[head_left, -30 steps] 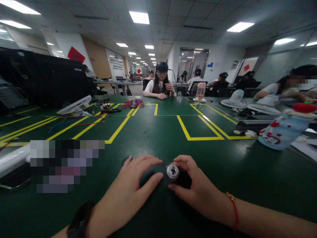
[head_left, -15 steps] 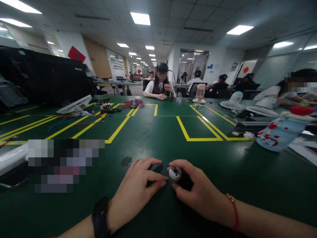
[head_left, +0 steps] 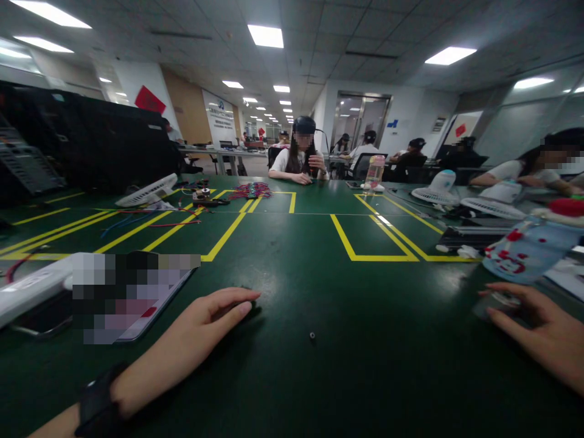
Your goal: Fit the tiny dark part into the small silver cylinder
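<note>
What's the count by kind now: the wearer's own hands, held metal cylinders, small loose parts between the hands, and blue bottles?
Own hands: 2 (left hand, right hand)
Metal cylinder: 1
Small loose part: 1
Blue bottle: 1
Total: 5

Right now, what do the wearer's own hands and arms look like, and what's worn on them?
The left hand is ungloved, its visible forearm sleeveless, with a broad black band, perhaps a watch, around the wrist. The right hand is ungloved too; its forearm is out of frame.
</note>
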`<state>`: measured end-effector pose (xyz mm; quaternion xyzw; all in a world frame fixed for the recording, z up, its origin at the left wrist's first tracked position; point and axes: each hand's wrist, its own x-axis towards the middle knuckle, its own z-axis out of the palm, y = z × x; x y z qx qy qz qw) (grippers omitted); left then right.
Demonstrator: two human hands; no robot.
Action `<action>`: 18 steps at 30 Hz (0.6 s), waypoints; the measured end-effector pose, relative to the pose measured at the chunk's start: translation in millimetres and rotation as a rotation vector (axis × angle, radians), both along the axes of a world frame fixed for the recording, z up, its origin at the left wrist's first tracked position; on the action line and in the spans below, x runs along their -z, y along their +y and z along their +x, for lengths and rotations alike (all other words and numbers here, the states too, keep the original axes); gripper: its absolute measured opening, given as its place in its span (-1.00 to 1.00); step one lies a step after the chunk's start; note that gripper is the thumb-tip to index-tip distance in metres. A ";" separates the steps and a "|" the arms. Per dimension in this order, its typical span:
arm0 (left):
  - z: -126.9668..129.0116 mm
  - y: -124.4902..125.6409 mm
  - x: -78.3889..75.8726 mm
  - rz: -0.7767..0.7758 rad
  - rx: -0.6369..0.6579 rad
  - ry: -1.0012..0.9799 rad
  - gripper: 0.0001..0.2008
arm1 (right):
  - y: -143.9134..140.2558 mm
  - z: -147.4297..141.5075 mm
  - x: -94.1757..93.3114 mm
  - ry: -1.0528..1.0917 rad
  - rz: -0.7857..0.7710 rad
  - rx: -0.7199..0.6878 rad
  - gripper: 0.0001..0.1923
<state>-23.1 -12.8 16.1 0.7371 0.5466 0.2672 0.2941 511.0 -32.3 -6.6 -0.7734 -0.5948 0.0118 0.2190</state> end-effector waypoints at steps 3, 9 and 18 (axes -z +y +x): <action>-0.7 -1.8 -2.2 -0.033 -0.047 -0.036 -0.67 | 0.0 5.2 2.3 -0.207 0.165 -0.025 -0.38; 6.6 -1.5 5.4 -0.017 -0.065 -0.025 -0.67 | 4.1 -136.6 -13.9 -0.292 0.394 -0.649 -0.47; 0.9 -2.2 8.7 0.031 0.002 -0.001 -0.68 | 20.0 -242.6 -20.5 0.135 -0.012 -0.964 -0.76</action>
